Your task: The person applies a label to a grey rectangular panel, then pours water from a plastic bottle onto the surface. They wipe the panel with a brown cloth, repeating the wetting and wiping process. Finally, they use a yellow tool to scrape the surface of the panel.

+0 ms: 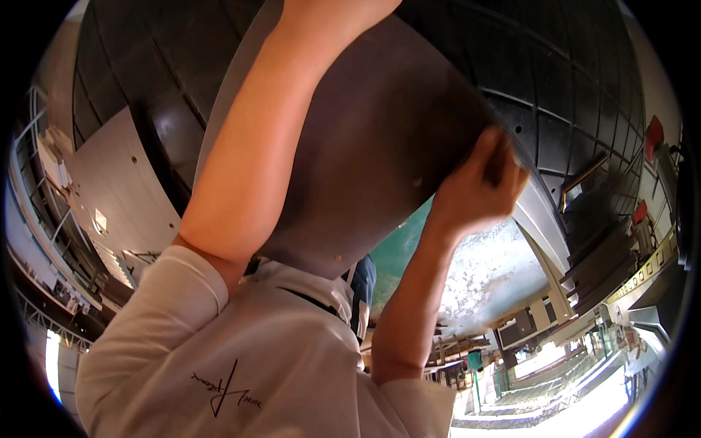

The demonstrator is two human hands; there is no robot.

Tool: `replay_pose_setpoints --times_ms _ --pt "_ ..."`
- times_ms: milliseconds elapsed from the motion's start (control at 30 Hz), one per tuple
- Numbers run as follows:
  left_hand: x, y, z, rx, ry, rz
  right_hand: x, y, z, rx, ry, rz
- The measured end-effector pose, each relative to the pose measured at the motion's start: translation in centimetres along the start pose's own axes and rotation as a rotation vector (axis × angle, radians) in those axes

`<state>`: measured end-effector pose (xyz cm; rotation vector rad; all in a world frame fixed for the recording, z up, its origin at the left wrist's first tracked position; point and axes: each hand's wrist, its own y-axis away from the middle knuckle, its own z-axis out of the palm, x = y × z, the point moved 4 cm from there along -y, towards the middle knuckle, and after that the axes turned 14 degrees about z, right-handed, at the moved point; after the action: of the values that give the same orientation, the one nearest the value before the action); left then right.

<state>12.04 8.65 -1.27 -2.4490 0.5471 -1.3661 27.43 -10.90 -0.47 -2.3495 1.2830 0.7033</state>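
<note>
Dark-grey panel up in hand, not set down yet; R hand pinching its edge, L hand cut off, can't tell.

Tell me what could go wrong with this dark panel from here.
The bare right hand is at the edge of the dark panel, so a sharp edge might cut it. The panel's lower end appears close to the light shirt and could bump or snag it.
</note>
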Motion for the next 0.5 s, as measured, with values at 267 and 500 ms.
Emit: replay_pose_setpoints --times_ms 267,500 --pt "0.2 -0.5 0.1 -0.014 0.006 -0.017 0.2 -1.0 0.6 -0.010 -0.057 -0.010" --pt "0.5 -0.5 0.5 -0.058 -0.006 -0.122 1.6 -0.3 0.2 0.017 -0.015 -0.032"
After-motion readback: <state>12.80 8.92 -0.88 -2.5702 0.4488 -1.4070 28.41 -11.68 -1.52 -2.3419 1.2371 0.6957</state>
